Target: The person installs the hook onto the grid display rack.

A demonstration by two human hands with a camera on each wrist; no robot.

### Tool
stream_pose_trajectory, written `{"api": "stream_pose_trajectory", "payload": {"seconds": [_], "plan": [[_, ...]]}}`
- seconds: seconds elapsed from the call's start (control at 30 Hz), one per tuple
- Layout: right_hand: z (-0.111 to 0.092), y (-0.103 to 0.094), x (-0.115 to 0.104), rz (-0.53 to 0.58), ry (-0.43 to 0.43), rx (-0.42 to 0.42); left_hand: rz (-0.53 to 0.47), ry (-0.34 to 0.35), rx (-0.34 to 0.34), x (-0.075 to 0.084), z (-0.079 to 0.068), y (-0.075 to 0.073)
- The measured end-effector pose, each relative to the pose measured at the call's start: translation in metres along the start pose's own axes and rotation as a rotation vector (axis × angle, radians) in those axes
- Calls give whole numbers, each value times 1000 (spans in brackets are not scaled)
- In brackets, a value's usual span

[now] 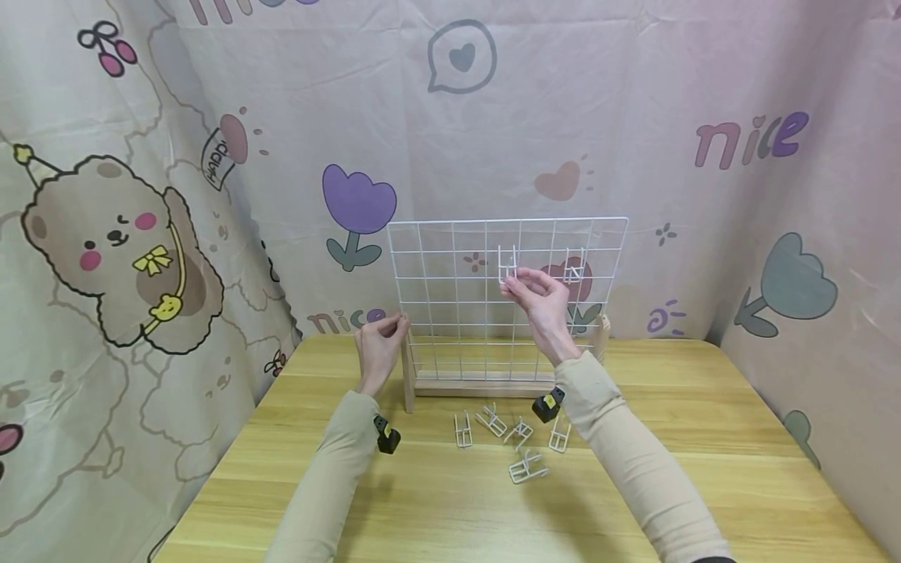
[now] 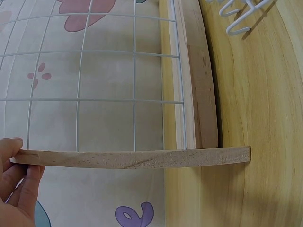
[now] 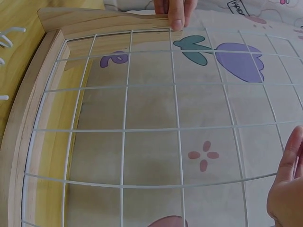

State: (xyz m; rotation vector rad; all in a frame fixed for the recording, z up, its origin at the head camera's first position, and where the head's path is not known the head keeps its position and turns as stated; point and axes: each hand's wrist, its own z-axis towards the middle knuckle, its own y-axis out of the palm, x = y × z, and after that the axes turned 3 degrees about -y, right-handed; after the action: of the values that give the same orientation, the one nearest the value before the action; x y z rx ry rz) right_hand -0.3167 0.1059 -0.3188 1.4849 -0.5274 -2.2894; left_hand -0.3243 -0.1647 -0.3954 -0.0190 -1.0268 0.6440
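A white wire grid panel (image 1: pixel 468 313) stands upright in a wooden base (image 1: pixel 486 387) with side posts. My left hand (image 1: pixel 380 348) pinches the top of the left wooden post (image 2: pixel 132 159) between thumb and fingers. My right hand (image 1: pixel 542 301) holds a white wire hook (image 1: pixel 507 264) by its lower part, right at the grid's upper middle. In the right wrist view only part of the right hand (image 3: pixel 289 182) shows at the edge, and the hook is out of frame. Another white hook (image 1: pixel 573 267) hangs on the grid farther right.
Several loose white wire hooks lie on the wooden table (image 1: pixel 704 438) in front of the base, among them a hook (image 1: pixel 462 430) at the left and one (image 1: pixel 526 467) nearest me. A patterned cloth (image 1: pixel 605 94) hangs behind and at both sides.
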Motion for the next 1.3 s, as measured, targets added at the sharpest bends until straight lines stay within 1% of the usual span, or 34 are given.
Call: {"api": "stream_pose_trajectory", "payload": {"seconds": [0.27,0.47,0.63,0.83,1.1,1.3], "plan": [[0,-2,3,-27,17,2,-12,-2,-7,-1,1,0],[0,-4,5,-32,5,-6,-4,7,1,-2,1,1],[-1,-5,6,-44,5,2,-5,12,7,-1,1,1],[-2,-6,8,-51,14,19,-13,2,-1,-2,0,1],[-3,-10,10,-95,16,18,1,-3,2,-1,0,1],[-4,-14,10,-141,17,19,-14,-4,1,0,0,0]]}}
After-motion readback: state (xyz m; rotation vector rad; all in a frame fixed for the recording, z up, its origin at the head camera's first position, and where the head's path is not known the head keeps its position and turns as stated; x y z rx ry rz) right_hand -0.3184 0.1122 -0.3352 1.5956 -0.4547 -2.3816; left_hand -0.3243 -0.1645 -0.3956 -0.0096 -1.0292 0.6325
